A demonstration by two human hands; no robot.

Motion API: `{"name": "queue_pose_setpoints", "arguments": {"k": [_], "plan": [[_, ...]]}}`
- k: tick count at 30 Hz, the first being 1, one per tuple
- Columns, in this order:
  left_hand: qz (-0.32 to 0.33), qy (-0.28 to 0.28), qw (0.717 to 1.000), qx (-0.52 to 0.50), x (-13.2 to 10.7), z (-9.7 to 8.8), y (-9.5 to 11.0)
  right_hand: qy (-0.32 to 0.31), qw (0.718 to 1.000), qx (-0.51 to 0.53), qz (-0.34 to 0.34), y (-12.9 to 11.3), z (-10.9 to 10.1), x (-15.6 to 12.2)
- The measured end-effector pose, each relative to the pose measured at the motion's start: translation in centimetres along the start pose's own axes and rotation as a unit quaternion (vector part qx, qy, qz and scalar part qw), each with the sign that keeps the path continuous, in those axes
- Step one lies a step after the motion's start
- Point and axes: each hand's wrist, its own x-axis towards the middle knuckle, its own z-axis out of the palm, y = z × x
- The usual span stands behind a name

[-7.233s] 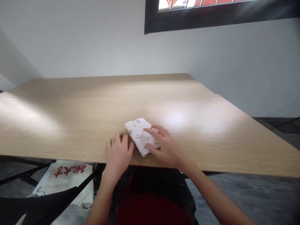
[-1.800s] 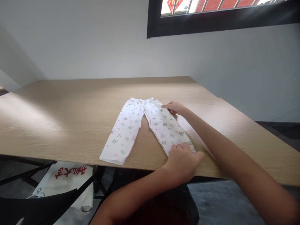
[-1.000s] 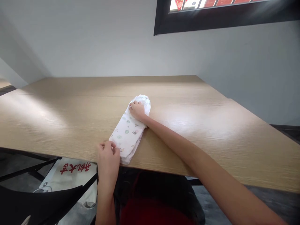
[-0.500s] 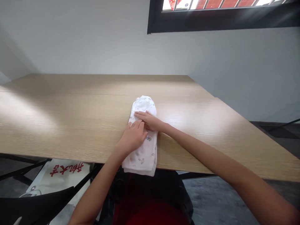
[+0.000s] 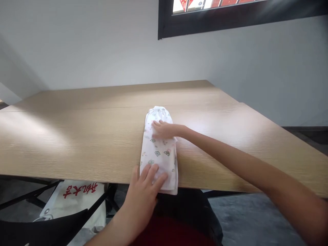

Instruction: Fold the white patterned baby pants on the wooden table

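Note:
A small pair of white printed trousers [image 5: 159,152], folded lengthwise with one leg over the other, lies on the wooden table [image 5: 77,136], its cuffs hanging slightly over the near edge. My left hand [image 5: 143,191] rests flat on the cuff end, fingers stretched out. My right hand [image 5: 164,130] lies flat near the waistband end, fingers extended and pressing the cloth.
A white tote bag with red characters [image 5: 77,198] sits on the floor under the table beside a black chair frame [image 5: 46,225]. A grey wall and a dark window frame [image 5: 230,17] stand behind the table.
The trousers went from spread open to folded leg over leg. My left hand slid from the middle of the cloth down to the cuffs; my right hand stays near the waistband.

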Motion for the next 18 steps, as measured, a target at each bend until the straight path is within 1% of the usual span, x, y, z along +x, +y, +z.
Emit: {"name": "queue_pose_setpoints", "arguments": {"k": [1, 2, 3, 5, 7, 9, 11, 13, 15, 17, 18], "plan": [[0.012, 0.019, 1.0, 0.01, 0.2, 0.3, -0.6, -0.022, 0.999, 0.005, -0.032, -1.2, 0.0, -2.2], [0.033, 0.043, 0.998, 0.016, 0.4, 0.6, -1.2, -0.053, 0.993, 0.006, -0.101, -2.5, -0.1, -4.5], [0.057, 0.068, 0.996, 0.016, 0.4, 1.0, -1.8, -0.067, 0.989, 0.01, -0.13, -3.7, -0.4, -6.8], [0.104, 0.099, 0.99, -0.005, 0.3, 1.3, -2.6, -0.08, 0.984, 0.012, -0.16, -5.9, -1.1, -10.7], [0.132, 0.102, 0.985, -0.045, 0.1, 1.1, -3.3, -0.089, 0.977, 0.003, -0.191, -7.5, -1.6, -13.3], [0.144, 0.1, 0.981, -0.082, 0.1, 0.5, -3.7, -0.065, 0.975, -0.032, -0.209, -8.4, -1.6, -14.3], [0.143, 0.108, 0.979, -0.101, -0.1, -0.4, -3.8, -0.013, 0.976, -0.077, -0.202, -9.0, -1.1, -14.7], [0.137, 0.105, 0.978, -0.117, -0.6, -1.6, -3.4, 0.031, 0.977, -0.09, -0.191, -9.9, -0.8, -15.2], [0.142, 0.082, 0.975, -0.149, -1.6, -3.3, -2.6, 0.049, 0.981, -0.031, -0.183, -11.2, -0.9, -16.3], [0.168, 0.063, 0.968, -0.178, -2.6, -5.1, -1.8, 0.056, 0.981, 0.08, -0.168, -12.6, -1.7, -17.7], [0.177, 0.07, 0.965, -0.18, -2.9, -6.0, -1.5, 0.058, 0.978, 0.134, -0.152, -13.0, -2.3, -18.1]]}}
